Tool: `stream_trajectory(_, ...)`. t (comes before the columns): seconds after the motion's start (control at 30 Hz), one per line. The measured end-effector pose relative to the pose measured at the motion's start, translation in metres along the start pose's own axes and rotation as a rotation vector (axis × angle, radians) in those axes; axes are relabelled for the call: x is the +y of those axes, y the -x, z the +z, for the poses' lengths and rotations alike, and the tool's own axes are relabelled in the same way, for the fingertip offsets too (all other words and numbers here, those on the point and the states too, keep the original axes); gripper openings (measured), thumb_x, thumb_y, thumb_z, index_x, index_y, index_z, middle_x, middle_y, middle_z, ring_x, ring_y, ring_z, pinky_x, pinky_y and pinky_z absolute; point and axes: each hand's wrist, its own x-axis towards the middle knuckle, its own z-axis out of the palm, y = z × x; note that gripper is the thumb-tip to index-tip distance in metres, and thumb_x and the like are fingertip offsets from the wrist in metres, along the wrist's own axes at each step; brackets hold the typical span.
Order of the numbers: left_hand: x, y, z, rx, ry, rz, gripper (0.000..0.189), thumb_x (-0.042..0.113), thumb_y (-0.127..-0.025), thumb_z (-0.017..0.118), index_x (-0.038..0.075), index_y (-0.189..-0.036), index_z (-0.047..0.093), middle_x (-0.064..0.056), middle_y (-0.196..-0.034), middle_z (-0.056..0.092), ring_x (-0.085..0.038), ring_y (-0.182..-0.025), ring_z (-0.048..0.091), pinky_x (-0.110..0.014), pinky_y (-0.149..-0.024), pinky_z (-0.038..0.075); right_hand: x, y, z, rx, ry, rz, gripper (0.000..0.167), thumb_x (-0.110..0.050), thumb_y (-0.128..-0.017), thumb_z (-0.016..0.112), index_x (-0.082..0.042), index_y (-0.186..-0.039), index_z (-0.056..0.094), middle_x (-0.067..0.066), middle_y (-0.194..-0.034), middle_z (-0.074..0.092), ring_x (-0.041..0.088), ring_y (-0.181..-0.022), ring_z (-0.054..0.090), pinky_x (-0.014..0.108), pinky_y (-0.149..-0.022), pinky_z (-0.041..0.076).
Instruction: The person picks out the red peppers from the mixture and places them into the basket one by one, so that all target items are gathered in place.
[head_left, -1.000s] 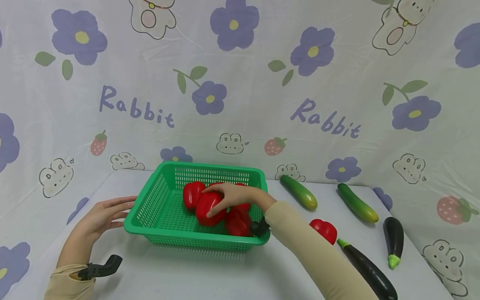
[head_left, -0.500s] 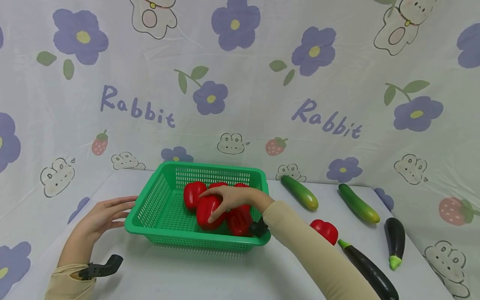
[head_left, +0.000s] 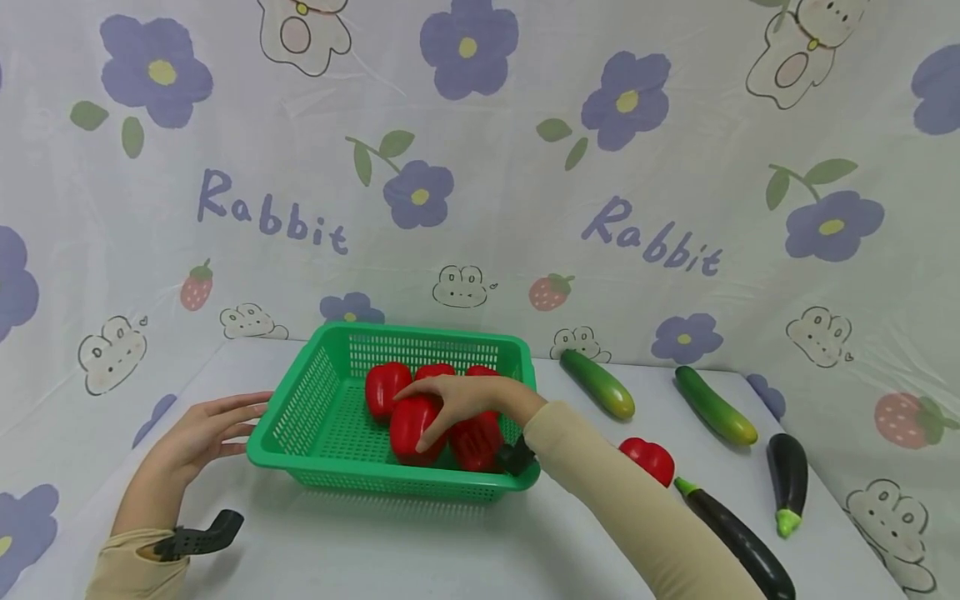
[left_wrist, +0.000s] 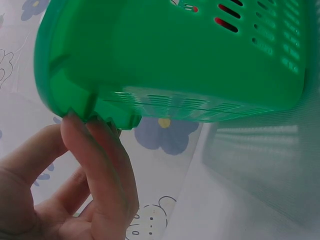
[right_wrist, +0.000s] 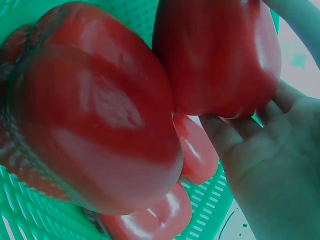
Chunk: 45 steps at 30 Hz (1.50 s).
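Note:
Inside a green plastic basket, my right hand holds a glossy red bell pepper, thumb on the near side and fingers over the far side. The right wrist view shows this bell pepper with the fingertips along its lower end. A big neighbouring bell pepper lies close beside it. More red peppers surround it: one at the left, others behind and to the right, partly hidden by my hand. My left hand touches the basket's left rim with lightly bent fingers.
Right of the basket lie two green cucumbers, a red bell pepper, a long eggplant partly behind my right sleeve, and a smaller eggplant. A patterned cloth hangs behind the white table.
The bell pepper in my right hand has shifted slightly toward the basket's near wall and stands more upright. A pepper behind it shows more. My left hand stays at the rim.

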Motion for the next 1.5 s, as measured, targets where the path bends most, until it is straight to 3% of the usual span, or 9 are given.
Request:
stream_trajectory(0.33, 0.001, -0.001, 0.002, -0.001, -0.004, 0.001, 0.052, 0.040, -0.096, 0.060, 0.013, -0.140, 0.053, 0.030, -0.103, 0.062, 0.000, -0.097, 0.064, -0.032, -0.085, 0.054, -0.003, 0.001, 0.001, -0.026, 0.039, -0.023, 0.078, -0.036, -0.075, 0.083, -0.035, -0.142, 0.045, -0.004, -0.138, 0.044, 0.020, -0.130, 0.038, 0.033, -0.083, 0.056)
stream_trajectory(0.6, 0.001, -0.001, 0.000, -0.004, 0.005, -0.003, 0.051, 0.040, -0.095, 0.061, 0.015, -0.139, 0.054, 0.030, -0.103, 0.062, 0.001, -0.097, 0.064, -0.030, -0.084, 0.054, 0.001, 0.001, -0.001, -0.079, 0.028, -0.065, 0.069, -0.024, -0.080, 0.079, -0.021, -0.142, 0.049, -0.003, -0.141, 0.051, 0.021, -0.132, 0.043, 0.032, -0.086, 0.055)
stream_trajectory(0.87, 0.000, -0.001, -0.001, -0.004, 0.015, -0.003, 0.047, 0.039, -0.096, 0.060, 0.016, -0.137, 0.056, 0.029, -0.102, 0.063, 0.000, -0.096, 0.065, -0.030, -0.084, 0.054, 0.004, 0.003, -0.001, -0.074, 0.058, -0.032, 0.066, -0.027, -0.080, 0.079, -0.025, -0.140, 0.051, -0.006, -0.138, 0.051, 0.017, -0.130, 0.042, 0.031, -0.085, 0.055)
stream_trajectory(1.2, -0.002, 0.000, -0.001, -0.009, 0.024, 0.009, 0.046, 0.037, -0.097, 0.060, 0.016, -0.137, 0.056, 0.029, -0.102, 0.063, 0.000, -0.096, 0.065, -0.030, -0.083, 0.055, 0.005, 0.005, -0.005, -0.068, -0.004, -0.121, 0.069, -0.024, -0.081, 0.078, -0.016, -0.142, 0.047, 0.006, -0.143, 0.051, 0.026, -0.134, 0.045, 0.033, -0.088, 0.055)
stream_trajectory(1.5, -0.001, 0.001, 0.000, -0.007, 0.023, 0.022, 0.040, 0.034, -0.099, 0.057, 0.016, -0.134, 0.059, 0.028, -0.101, 0.064, -0.001, -0.095, 0.066, -0.029, -0.083, 0.055, 0.010, 0.012, -0.010, -0.004, -0.030, -0.138, 0.069, -0.028, -0.084, 0.076, -0.016, -0.145, 0.045, 0.006, -0.143, 0.051, 0.028, -0.133, 0.047, 0.035, -0.094, 0.052)
